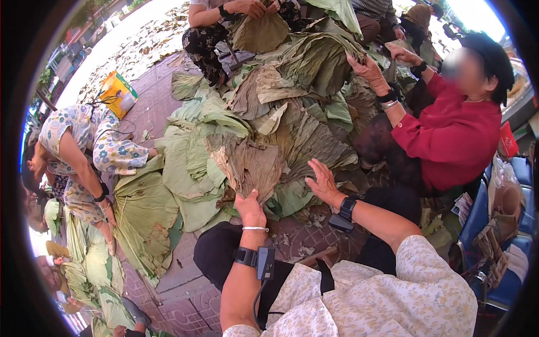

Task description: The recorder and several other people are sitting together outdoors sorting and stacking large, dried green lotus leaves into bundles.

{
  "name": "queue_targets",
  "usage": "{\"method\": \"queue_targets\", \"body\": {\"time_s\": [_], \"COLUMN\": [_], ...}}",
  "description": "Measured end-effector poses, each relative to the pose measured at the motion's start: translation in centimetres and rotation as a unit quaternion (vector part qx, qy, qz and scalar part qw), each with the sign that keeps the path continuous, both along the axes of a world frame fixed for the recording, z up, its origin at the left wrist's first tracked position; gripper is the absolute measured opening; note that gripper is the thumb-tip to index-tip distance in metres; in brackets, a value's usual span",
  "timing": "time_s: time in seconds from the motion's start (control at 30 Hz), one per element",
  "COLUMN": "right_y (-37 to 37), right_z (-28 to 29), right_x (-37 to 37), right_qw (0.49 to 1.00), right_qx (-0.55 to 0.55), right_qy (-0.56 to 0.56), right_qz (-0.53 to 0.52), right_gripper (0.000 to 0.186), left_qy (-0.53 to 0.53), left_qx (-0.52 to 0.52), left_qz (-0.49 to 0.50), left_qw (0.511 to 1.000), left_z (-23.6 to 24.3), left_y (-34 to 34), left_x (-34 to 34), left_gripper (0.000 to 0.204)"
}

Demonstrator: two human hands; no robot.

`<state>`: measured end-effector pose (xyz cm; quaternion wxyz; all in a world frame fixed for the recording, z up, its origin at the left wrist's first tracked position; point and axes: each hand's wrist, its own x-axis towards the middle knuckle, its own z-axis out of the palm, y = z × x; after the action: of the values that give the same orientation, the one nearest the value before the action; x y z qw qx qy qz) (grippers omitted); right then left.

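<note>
In the middle of my view, my left hand pinches the lower edge of a wrinkled, brown dried leaf that fans out over the pile. My right hand is to its right with fingers spread, over a larger olive-brown leaf; whether the fingertips touch it is unclear. Paler green, broad dried leaves lie layered to the left and underneath.
Co-workers sit around the pile: one in red at right, one in floral clothes at left, others behind. A yellow bag stands upper left. Blue seats with bags are at right. Paving shows in front.
</note>
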<state>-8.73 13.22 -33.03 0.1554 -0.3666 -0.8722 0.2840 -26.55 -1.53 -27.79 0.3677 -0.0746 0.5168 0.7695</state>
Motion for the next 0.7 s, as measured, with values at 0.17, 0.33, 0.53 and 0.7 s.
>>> {"method": "queue_targets", "body": {"time_s": [0.17,0.33,0.53,0.7], "right_y": [7.6,11.6,10.2,7.5], "right_z": [-1.3,0.4,5.7,17.4], "right_x": [0.1,-0.7,-1.4,-1.2], "right_qw": [0.982,0.969,0.987,0.976], "right_qx": [0.075,-0.074,0.146,0.193], "right_qy": [-0.049,-0.163,0.05,0.098], "right_qz": [-0.167,-0.171,-0.032,0.039], "right_gripper": [0.07,0.05,0.029,0.027], "left_qy": [0.038,0.013,0.01,0.064], "left_qx": [0.003,-0.04,-0.044,-0.047], "left_qz": [0.069,0.081,0.085,0.093], "left_qw": [0.997,0.996,0.995,0.992], "left_z": [-0.3,-0.1,-1.4,-2.7], "left_y": [0.3,0.2,-0.3,-0.9], "left_x": [-0.3,-0.8,-1.2,-1.4], "left_gripper": [0.037,0.052,0.048,0.044]}}
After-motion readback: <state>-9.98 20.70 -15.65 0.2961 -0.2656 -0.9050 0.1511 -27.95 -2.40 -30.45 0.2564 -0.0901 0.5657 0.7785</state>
